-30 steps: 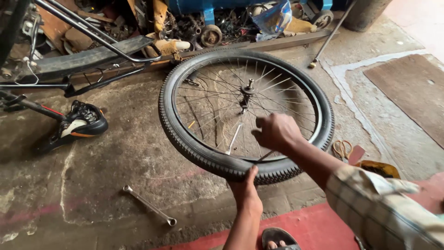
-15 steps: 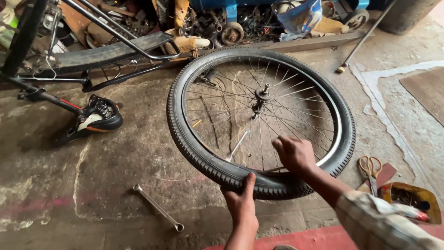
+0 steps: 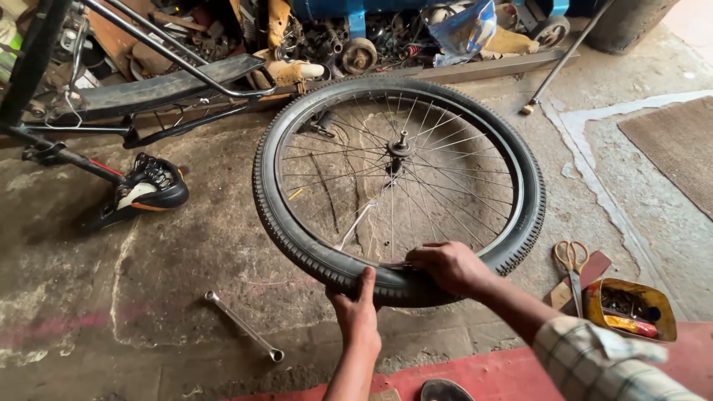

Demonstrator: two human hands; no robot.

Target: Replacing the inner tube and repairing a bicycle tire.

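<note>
Your bicycle wheel [image 3: 399, 186] lies nearly flat on the concrete floor [image 3: 171, 252], with its near edge in your grip. Your left hand [image 3: 358, 312] clasps the black tyre [image 3: 531, 200] from outside, thumb up against the tread. Your right hand [image 3: 449, 267] presses down on the near rim, fingers curled over the tyre's inner edge.

Risks, as judged: fingers of the right hand sit close to the spokes [image 3: 445, 189] and the rim edge; a slip under pressure could pinch or scrape them. Uneven pressure may let the tyre bead ride off its seat, or trap the tube beneath it. The wrench [image 3: 245, 327] lies near your knees, and the scissors [image 3: 572, 267] lie by the small yellow tin [image 3: 631, 308]; either could be knelt on.

Not verifiable: the bead under your right palm, any tube within, the valve, and the right fingertips. The bicycle frame [image 3: 111, 111] is cut off at the left. The parts pile [image 3: 356, 33] beyond is too cluttered to identify.
</note>
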